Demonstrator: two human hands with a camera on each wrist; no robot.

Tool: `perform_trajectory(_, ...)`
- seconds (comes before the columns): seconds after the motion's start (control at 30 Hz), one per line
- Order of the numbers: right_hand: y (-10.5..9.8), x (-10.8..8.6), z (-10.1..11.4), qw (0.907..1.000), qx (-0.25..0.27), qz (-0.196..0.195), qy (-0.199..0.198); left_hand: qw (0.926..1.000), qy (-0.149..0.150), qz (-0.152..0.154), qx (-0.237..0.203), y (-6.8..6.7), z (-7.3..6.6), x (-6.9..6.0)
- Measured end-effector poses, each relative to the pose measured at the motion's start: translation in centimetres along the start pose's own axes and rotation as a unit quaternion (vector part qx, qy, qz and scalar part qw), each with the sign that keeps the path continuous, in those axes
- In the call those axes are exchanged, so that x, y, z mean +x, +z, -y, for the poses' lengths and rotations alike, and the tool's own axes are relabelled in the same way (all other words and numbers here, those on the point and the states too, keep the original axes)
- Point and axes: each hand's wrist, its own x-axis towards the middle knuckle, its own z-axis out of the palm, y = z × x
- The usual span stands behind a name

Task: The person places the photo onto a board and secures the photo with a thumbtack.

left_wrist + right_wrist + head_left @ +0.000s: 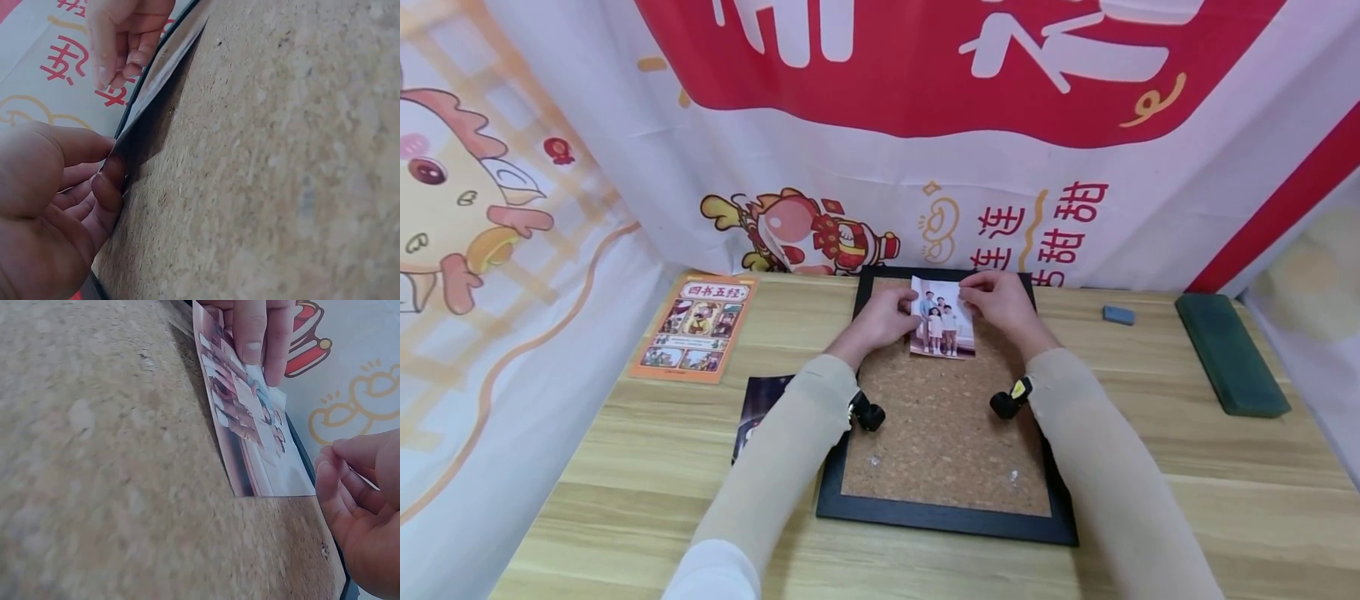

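Observation:
A small family photo print (942, 321) lies near the top of a black-framed cork board (947, 433). My left hand (883, 321) pinches the photo's left edge between thumb and fingers; in the left wrist view, that edge stands lifted off the cork. At the photo's upper right corner is my right hand (1000, 304), its fingers bent and the thumb and index tips close together. In the right wrist view, the right fingertips meet just beside the photo corner (300, 484); whether they hold something tiny cannot be told.
Small clear bits (1013, 477) sit on the lower cork. An orange booklet (694, 329) lies at the left, and a dark print (762, 404) is partly under the left forearm. Right of the board are a blue block (1118, 315) and a long green case (1232, 354). A printed cloth (895, 200) hangs behind.

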Motion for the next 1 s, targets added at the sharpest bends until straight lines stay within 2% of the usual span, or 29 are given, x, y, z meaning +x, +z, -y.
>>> perform_trajectory(0.13,0.3,0.6,0.2,0.9997,0.002,0.013,0.02,0.9997,0.0,0.016,0.021,0.0,-0.1,0.1)
perform_trajectory(0.33,0.8,1.6,0.6,0.9988,-0.022,0.025,0.037,0.9991,-0.011,0.033,0.025,-0.2,-0.4,0.2)
perform_trajectory(0.53,1.1,2.4,1.4,0.9977,-0.036,0.036,0.046,0.9989,-0.001,0.039,0.027,-0.1,-0.4,0.3)
perform_trajectory(0.67,1.6,2.9,1.8,0.997,-0.036,0.05,0.047,0.9987,-0.006,0.041,0.03,0.0,-0.5,0.2)
perform_trajectory(1.0,2.6,4.0,2.7,0.9935,-0.094,0.049,0.041,0.9987,-0.01,0.036,0.033,-0.2,-0.5,0.1)
